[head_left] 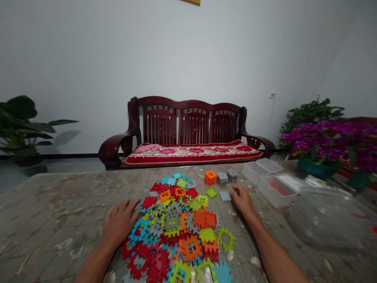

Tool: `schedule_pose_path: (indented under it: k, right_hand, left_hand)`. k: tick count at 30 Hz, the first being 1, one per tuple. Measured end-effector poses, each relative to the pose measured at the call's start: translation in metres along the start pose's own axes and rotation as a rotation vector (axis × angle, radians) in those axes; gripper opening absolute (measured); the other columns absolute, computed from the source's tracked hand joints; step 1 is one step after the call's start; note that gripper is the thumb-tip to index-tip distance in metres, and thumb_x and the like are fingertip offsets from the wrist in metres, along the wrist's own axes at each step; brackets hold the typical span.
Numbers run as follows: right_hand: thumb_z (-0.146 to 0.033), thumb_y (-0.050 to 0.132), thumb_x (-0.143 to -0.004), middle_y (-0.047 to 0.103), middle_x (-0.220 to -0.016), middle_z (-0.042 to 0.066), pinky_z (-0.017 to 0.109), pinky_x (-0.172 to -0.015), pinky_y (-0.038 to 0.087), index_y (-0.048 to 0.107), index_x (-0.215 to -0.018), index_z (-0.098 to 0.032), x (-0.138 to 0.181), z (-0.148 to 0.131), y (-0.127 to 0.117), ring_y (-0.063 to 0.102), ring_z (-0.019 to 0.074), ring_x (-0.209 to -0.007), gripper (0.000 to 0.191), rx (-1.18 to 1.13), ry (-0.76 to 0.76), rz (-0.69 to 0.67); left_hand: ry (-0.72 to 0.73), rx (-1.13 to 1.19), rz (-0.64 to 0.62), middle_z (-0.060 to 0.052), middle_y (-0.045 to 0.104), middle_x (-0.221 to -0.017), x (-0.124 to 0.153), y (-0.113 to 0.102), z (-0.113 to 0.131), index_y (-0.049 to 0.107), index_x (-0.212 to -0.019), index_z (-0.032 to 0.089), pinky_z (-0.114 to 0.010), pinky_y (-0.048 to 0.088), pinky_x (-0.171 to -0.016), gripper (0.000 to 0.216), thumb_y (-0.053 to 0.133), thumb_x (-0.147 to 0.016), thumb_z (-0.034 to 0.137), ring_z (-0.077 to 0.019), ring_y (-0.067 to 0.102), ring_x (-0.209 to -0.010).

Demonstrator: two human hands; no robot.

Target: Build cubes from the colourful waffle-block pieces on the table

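Observation:
A large heap of toothed plastic interlocking tiles (172, 222) in red, orange, green, blue and grey covers the middle of the table. My left hand (119, 222) lies flat along the heap's left side, fingers spread, with nothing in it. On the right, my right hand (242, 199) rests on the table with curled fingers, beside a flat grey tile (225, 196). Whether anything is inside those fingers is hidden. A green tile (211, 192) lies just left of the grey one. Farther back stand an orange cube (210, 177) and two grey cubes (222, 178) built from such tiles.
Clear plastic boxes (277, 192) stand on the table's right, one with something reddish inside. A large transparent container (326, 218) sits nearer. Purple flowers (330, 141) in a green pot are behind them. Across the table is a wooden bench (193, 118); a plant (25, 129) is left.

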State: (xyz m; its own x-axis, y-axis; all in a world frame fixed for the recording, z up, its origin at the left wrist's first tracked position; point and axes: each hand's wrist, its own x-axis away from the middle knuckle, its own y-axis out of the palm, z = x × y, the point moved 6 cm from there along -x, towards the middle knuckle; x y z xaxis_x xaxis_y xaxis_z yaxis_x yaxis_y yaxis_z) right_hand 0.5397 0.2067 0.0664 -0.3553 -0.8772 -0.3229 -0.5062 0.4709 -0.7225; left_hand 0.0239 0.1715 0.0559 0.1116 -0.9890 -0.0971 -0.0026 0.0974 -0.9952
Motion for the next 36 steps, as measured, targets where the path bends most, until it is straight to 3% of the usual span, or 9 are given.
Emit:
schedule_pose_path:
  k: [5, 9, 12, 19, 27, 36]
  right_hand:
    - [-0.045, 0.063, -0.086, 0.072, -0.121, 0.014, 0.04, -0.101, 0.044, 0.068, -0.123, -0.017, 0.024, -0.028, 0.001, 0.063, 0.0307, -0.115, 0.047, 0.299, -0.066, -0.069]
    - [-0.035, 0.065, -0.084, 0.07, -0.124, 0.016, 0.039, -0.102, 0.042, 0.064, -0.13, -0.015, 0.033, -0.041, 0.007, 0.061, 0.0321, -0.118, 0.05, 0.422, -0.106, -0.14]
    - [-0.028, 0.059, -0.088, 0.07, -0.126, 0.014, 0.036, -0.102, 0.042, 0.063, -0.132, -0.015, 0.032, -0.038, 0.007, 0.061, 0.029, -0.118, 0.046, 0.415, -0.117, -0.132]
    - [-0.033, 0.064, -0.088, 0.073, -0.121, 0.016, 0.036, -0.1, 0.044, 0.063, -0.135, -0.012, 0.027, -0.025, 0.001, 0.063, 0.0313, -0.115, 0.051, 0.43, -0.116, -0.07]
    - [-0.034, 0.066, -0.085, 0.075, -0.113, 0.011, 0.035, -0.092, 0.047, 0.066, -0.128, -0.018, 0.022, -0.015, 0.0, 0.066, 0.0292, -0.107, 0.047, 0.339, -0.097, 0.02]
    - [-0.041, 0.067, -0.086, 0.075, -0.113, 0.008, 0.034, -0.088, 0.047, 0.062, -0.132, -0.019, -0.017, -0.03, -0.006, 0.066, 0.0271, -0.105, 0.051, 0.182, -0.007, 0.154]
  left_hand:
    - [-0.007, 0.018, 0.006, -0.013, 0.052, -0.157, -0.001, 0.003, -0.002, 0.054, -0.151, 0.029, -0.052, 0.033, -0.118, 0.055, 0.034, -0.1, 0.04, -0.0318, 0.045, -0.147]
    - [-0.012, 0.018, 0.017, -0.012, 0.052, -0.157, -0.002, 0.005, -0.003, 0.055, -0.15, 0.03, -0.051, 0.033, -0.119, 0.054, 0.037, -0.1, 0.04, -0.0306, 0.045, -0.146]
    - [-0.01, 0.009, 0.02, -0.012, 0.052, -0.157, -0.002, 0.005, -0.003, 0.054, -0.151, 0.03, -0.05, 0.033, -0.119, 0.054, 0.038, -0.1, 0.039, -0.0303, 0.045, -0.147]
    - [-0.004, -0.029, -0.002, -0.013, 0.05, -0.159, -0.003, 0.008, -0.004, 0.053, -0.152, 0.03, -0.05, 0.033, -0.119, 0.054, 0.036, -0.101, 0.04, -0.0322, 0.044, -0.148]
    - [-0.005, -0.03, -0.014, -0.012, 0.05, -0.159, -0.004, 0.009, -0.004, 0.052, -0.152, 0.031, -0.05, 0.033, -0.12, 0.054, 0.036, -0.101, 0.04, -0.0306, 0.043, -0.148]
    - [0.009, 0.027, 0.02, -0.014, 0.053, -0.157, -0.007, 0.013, -0.009, 0.057, -0.149, 0.029, -0.052, 0.034, -0.119, 0.054, 0.04, -0.098, 0.038, -0.0325, 0.047, -0.146]
